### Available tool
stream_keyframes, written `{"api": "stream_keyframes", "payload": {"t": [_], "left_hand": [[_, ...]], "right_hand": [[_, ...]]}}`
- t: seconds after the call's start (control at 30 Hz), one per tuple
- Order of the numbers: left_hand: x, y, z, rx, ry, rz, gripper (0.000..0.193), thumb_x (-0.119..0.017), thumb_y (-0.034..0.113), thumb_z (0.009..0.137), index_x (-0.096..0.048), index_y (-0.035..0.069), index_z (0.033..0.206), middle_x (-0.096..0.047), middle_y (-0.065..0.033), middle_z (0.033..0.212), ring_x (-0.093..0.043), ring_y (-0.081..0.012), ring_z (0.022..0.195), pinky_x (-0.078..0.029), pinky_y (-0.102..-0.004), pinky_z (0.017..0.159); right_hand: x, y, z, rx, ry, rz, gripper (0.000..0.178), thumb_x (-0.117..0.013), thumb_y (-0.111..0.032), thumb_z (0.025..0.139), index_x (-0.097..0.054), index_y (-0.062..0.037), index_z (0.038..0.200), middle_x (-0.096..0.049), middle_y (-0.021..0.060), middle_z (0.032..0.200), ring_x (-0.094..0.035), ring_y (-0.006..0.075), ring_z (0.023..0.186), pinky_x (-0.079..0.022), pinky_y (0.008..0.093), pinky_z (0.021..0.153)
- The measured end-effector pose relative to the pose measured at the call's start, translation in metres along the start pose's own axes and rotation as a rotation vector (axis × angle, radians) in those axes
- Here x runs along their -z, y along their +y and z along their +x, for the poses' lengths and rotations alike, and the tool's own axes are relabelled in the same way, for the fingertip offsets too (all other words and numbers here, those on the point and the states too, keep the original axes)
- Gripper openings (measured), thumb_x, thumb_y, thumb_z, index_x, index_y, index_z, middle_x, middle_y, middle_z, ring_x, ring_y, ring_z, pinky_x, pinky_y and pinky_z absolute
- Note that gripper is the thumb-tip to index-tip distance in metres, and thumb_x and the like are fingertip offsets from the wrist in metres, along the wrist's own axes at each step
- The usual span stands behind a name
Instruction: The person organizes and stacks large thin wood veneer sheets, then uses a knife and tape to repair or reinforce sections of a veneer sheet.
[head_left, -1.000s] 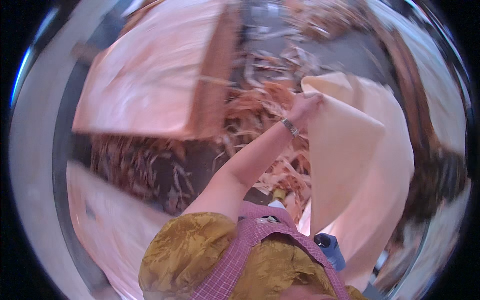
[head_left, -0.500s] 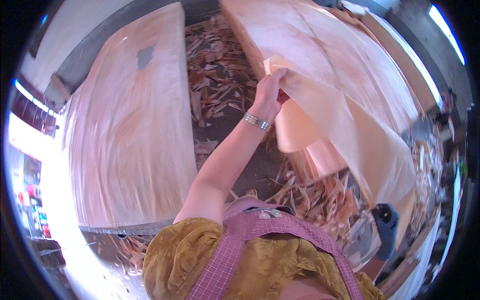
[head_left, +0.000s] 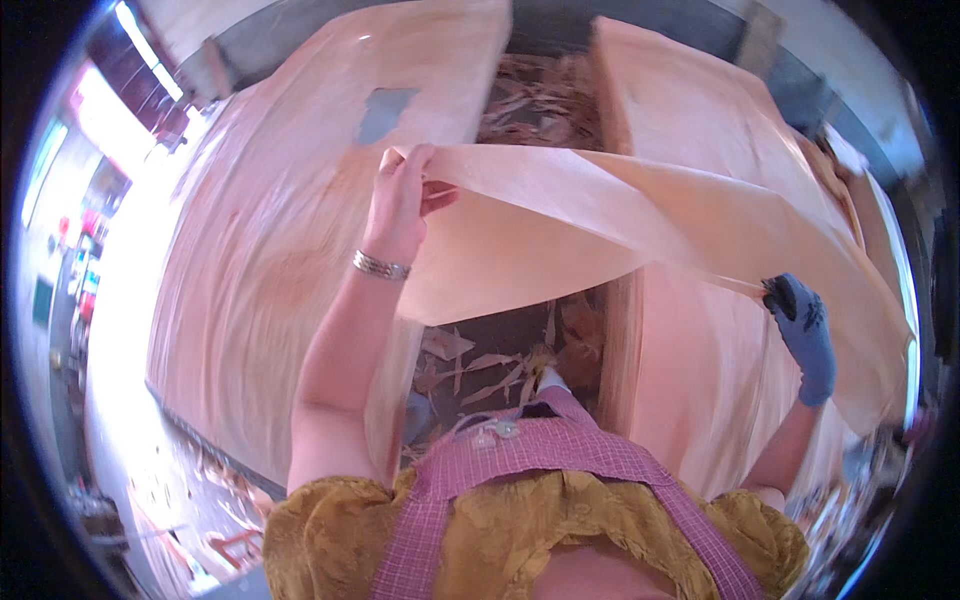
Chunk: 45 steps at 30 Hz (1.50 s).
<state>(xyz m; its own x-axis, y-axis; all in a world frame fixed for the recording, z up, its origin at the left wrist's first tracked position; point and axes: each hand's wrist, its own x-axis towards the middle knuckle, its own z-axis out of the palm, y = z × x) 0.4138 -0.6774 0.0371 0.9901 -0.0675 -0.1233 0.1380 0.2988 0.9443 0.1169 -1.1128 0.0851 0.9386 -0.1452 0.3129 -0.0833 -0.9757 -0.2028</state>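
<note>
A large, thin sheet of wood veneer (head_left: 540, 250) hangs between my hands, sagging and folded over along its upper edge. My bare left hand (head_left: 400, 205), with a metal watch band at the wrist, pinches its left end above the inner edge of the left veneer stack (head_left: 270, 260). On the other side my right hand (head_left: 800, 335), in a blue-grey glove with dark fingertips, grips the sheet's near edge over the right veneer stack (head_left: 690, 370). The sheet spans the gap between both stacks and trails off beyond my right hand.
Veneer scraps (head_left: 545, 105) litter the floor between the two stacks, and more strips lie near my foot. A grey-blue patch (head_left: 385, 113) shows on top of the left stack. Behind both stacks runs a low dark wall (head_left: 560, 30).
My left hand has carried its end of the veneer leftward, from the right stack across the gap to the left stack. My right hand has risen forward with the other part, and my view has turned right-to-left.
</note>
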Motion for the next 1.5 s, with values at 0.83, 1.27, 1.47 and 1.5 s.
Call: {"api": "stream_keyframes", "payload": {"t": [0.83, 1.27, 1.47, 1.5], "left_hand": [[0.155, 0.101, 0.364, -0.879, 1.178, 0.213, 0.018, -0.066, 0.021, 0.095, -0.059, 0.007, 0.086, -0.051, 0.0052, 0.082, -0.047, -0.0049, 0.075, -0.038, -0.0230, 0.064], [0.047, -0.164, 0.543, -0.139, 1.432, -0.744, 0.017, -0.060, 0.025, 0.098, -0.059, 0.008, 0.099, -0.068, -0.0069, 0.092, -0.069, -0.0206, 0.085, -0.056, -0.0310, 0.064], [0.025, -0.243, 0.631, 0.076, 1.360, -0.812, 0.017, -0.060, 0.024, 0.095, -0.056, 0.007, 0.097, -0.067, -0.0094, 0.089, -0.069, -0.0239, 0.072, -0.055, -0.0328, 0.052], [0.022, -0.250, 0.629, 0.065, 1.447, -0.801, 0.018, -0.061, 0.024, 0.095, -0.056, 0.007, 0.097, -0.066, -0.0094, 0.088, -0.069, -0.0238, 0.070, -0.054, -0.0330, 0.050]], "right_hand": [[-0.437, -0.245, 0.976, 1.031, -0.179, 0.159, 0.033, -0.059, -0.020, 0.095, -0.062, -0.0083, 0.126, -0.064, 0.0161, 0.126, -0.061, 0.0326, 0.115, -0.049, 0.0427, 0.096], [-0.663, -0.334, 1.188, 1.589, -0.480, 0.250, 0.016, -0.058, -0.010, 0.090, -0.066, -0.0096, 0.103, -0.069, 0.0132, 0.106, -0.066, 0.0311, 0.099, -0.050, 0.0409, 0.085], [-0.811, -0.211, 1.274, 1.675, -0.357, -0.202, 0.021, -0.057, -0.022, 0.090, -0.065, -0.0105, 0.106, -0.068, 0.0164, 0.106, -0.065, 0.0359, 0.100, -0.052, 0.0455, 0.087], [-0.820, -0.210, 1.265, 1.657, -0.430, -0.161, 0.020, -0.058, -0.021, 0.089, -0.065, -0.0108, 0.106, -0.068, 0.0161, 0.106, -0.065, 0.0356, 0.100, -0.052, 0.0454, 0.086]]}}
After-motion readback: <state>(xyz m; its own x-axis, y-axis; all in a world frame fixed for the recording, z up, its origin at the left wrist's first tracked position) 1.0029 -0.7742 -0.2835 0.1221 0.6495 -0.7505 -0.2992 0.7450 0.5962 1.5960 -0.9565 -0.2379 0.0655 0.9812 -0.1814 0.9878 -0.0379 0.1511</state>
